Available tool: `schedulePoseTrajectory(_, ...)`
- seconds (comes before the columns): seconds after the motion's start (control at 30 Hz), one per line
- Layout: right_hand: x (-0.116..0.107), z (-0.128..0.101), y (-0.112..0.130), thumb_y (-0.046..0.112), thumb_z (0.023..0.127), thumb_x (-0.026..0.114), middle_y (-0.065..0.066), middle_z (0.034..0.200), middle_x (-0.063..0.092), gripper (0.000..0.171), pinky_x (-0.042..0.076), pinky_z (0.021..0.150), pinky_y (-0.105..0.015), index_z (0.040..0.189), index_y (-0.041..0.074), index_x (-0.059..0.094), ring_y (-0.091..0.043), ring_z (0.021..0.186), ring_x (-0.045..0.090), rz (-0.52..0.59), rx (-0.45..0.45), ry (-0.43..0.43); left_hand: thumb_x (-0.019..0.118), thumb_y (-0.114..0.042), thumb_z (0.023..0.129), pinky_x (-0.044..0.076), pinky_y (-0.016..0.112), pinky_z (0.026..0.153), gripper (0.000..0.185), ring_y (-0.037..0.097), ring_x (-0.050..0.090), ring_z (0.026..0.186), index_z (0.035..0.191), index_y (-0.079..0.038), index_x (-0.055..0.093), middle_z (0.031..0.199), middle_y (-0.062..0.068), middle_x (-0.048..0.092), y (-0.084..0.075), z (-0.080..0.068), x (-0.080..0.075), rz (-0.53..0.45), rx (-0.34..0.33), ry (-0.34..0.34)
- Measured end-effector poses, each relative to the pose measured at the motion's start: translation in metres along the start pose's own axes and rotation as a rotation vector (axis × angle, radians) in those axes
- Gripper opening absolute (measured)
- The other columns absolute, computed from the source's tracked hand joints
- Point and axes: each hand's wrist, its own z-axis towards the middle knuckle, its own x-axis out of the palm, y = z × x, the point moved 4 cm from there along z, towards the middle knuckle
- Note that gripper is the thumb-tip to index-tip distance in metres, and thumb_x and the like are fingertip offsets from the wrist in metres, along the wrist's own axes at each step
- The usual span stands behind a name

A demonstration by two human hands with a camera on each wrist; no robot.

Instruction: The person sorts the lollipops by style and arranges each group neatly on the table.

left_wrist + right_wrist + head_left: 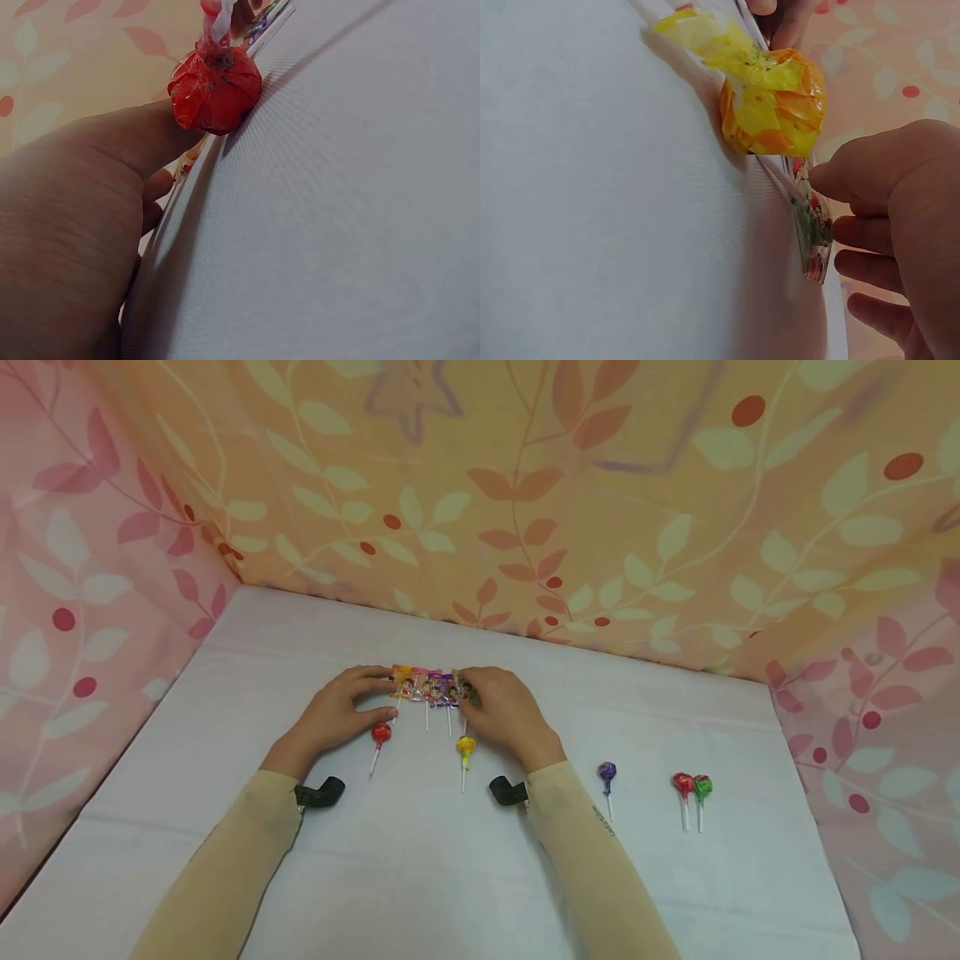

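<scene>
Both hands, left hand (333,714) and right hand (504,708), pinching opposite ends of the lollipop strip (433,687) mid-table (465,877), probably lining it up or tearing, so next needs a steady pull apart.

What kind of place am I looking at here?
Probably a makeshift recording booth: a white-covered table boxed in by leaf-print fabric walls, with wrapped lollipops laid out on it.

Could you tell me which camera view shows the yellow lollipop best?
The right wrist view: the yellow lollipop fills the frame close up, its crinkled yellow-orange wrapper clear, near the right hand. The head view shows it small but whole with its stick, on the white table. The left wrist view misses it.
</scene>
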Motion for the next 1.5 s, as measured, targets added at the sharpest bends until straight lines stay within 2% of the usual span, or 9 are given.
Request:
schedulePoseTrajectory(0.3, -0.007, -0.011, 0.0, 0.027, 0.105, 0.071, -0.006, 0.145, 0.069, 0.047, 0.047, 0.121, -0.044, 0.148, 0.011, 0.066, -0.025, 0.139, 0.061, 0.028, 0.021, -0.011, 0.087, -0.035, 0.097, 0.033, 0.067, 0.125, 0.045, 0.038, 0.041, 0.156, 0.136, -0.016, 0.077, 0.163, 0.008, 0.054, -0.001, -0.003, -0.003, -0.06, 0.017, -0.017)
schedulePoseTrajectory(0.53, -0.012, -0.028, 0.003, 0.027, 0.105, 0.07, -0.004, 0.145, 0.069, 0.05, 0.047, 0.121, -0.045, 0.152, 0.011, 0.063, -0.025, 0.137, 0.062, 0.042, 0.016, -0.011, 0.087, -0.034, 0.097, 0.032, 0.067, 0.126, 0.046, 0.037, 0.039, 0.157, 0.138, -0.018, 0.076, 0.163, 0.007, 0.053, -0.004, -0.004, -0.006, -0.135, 0.002, -0.027)
schedulePoseTrajectory(0.83, -0.017, -0.052, 0.019, 0.032, 0.104, 0.075, -0.007, 0.147, 0.068, 0.052, 0.047, 0.121, -0.045, 0.15, 0.01, 0.064, -0.027, 0.139, 0.061, 0.08, -0.029, -0.003, 0.086, -0.037, 0.098, 0.032, 0.066, 0.126, 0.047, 0.037, 0.043, 0.154, 0.14, -0.019, 0.074, 0.159, 0.007, 0.056, -0.017, -0.008, -0.013, -0.128, -0.033, 0.009)
schedulePoseTrajectory(1.03, -0.015, -0.066, 0.029, 0.031, 0.102, 0.077, -0.01, 0.145, 0.068, 0.056, 0.046, 0.121, -0.044, 0.149, 0.004, 0.063, -0.029, 0.138, 0.061, 0.088, -0.102, 0.004, 0.088, -0.039, 0.095, 0.035, 0.062, 0.126, 0.055, 0.034, 0.048, 0.15, 0.144, -0.022, 0.071, 0.155, 0.006, 0.059, -0.026, -0.025, -0.016, -0.129, -0.043, 0.087)
schedulePoseTrajectory(1.27, -0.01, -0.082, 0.032, 0.037, 0.098, 0.083, -0.009, 0.149, 0.066, 0.068, 0.045, 0.122, -0.043, 0.153, 0.005, 0.059, -0.027, 0.141, 0.058, 0.08, -0.121, 0.015, 0.092, -0.03, 0.091, 0.039, 0.059, 0.124, 0.066, 0.034, 0.052, 0.147, 0.149, -0.013, 0.066, 0.154, 0.009, 0.062, -0.033, -0.05, -0.014, -0.147, -0.026, 0.141)
schedulePoseTrajectory(1.5, -0.005, -0.095, 0.032, 0.041, 0.095, 0.084, -0.009, 0.153, 0.062, 0.075, 0.043, 0.124, -0.043, 0.156, 0.006, 0.057, -0.027, 0.144, 0.055, 0.08, -0.116, 0.065, 0.095, -0.038, 0.088, 0.039, 0.061, 0.124, 0.074, 0.032, 0.051, 0.149, 0.152, -0.019, 0.064, 0.156, 0.005, 0.059, -0.035, -0.066, -0.01, -0.14, -0.016, 0.175)
